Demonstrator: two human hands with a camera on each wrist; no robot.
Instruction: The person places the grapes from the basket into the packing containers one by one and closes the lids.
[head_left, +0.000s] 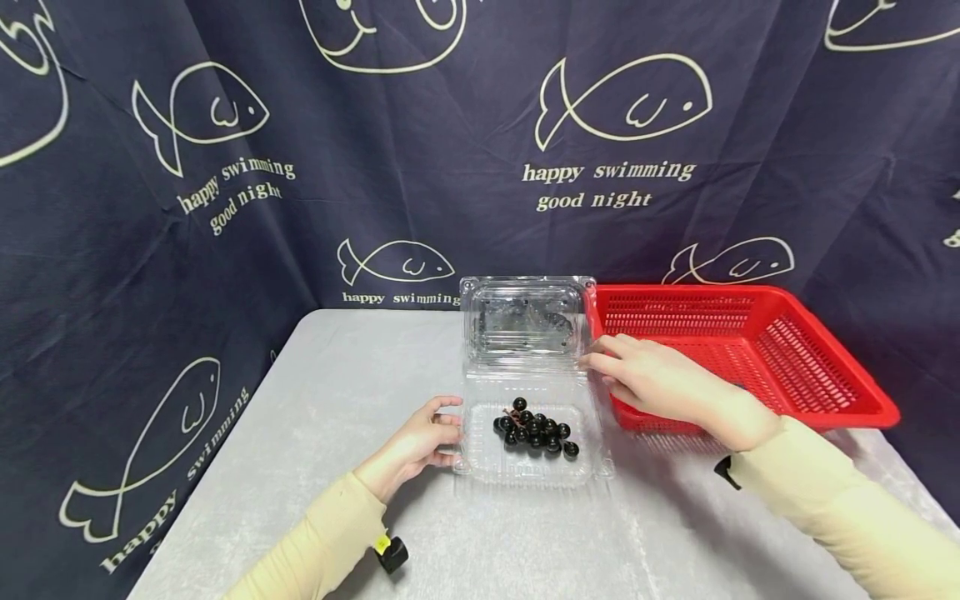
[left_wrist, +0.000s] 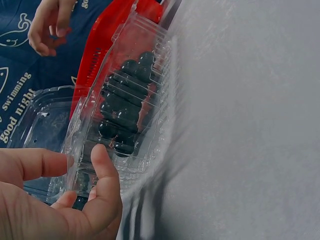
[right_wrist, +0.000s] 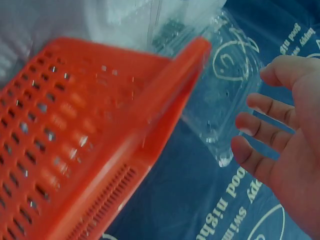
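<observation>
A clear plastic clamshell box [head_left: 480,467] lies unfolded on the table, its lid [head_left: 525,287] tipped back against the curtain side. In its base rests a bunch of dark grapes [head_left: 535,431] on a reddish stem. My left hand [head_left: 420,440] is at the left side of the base, fingers spread, with fingertips right at the rim and wall; the left wrist view shows the box wall [left_wrist: 165,115] beside them. Over the near left corner of the red basket reaches my right hand [head_left: 660,379], fingertips by the lid's hinge side. In the right wrist view its fingers are loosely bent and hold nothing.
The red perforated basket [head_left: 795,350] stands right of the box, close against its lid. Behind the grey-white table [head_left: 360,358] hangs a dark blue curtain [head_left: 480,183] with fish drawings. A black strap device [head_left: 393,555] sits at my left wrist.
</observation>
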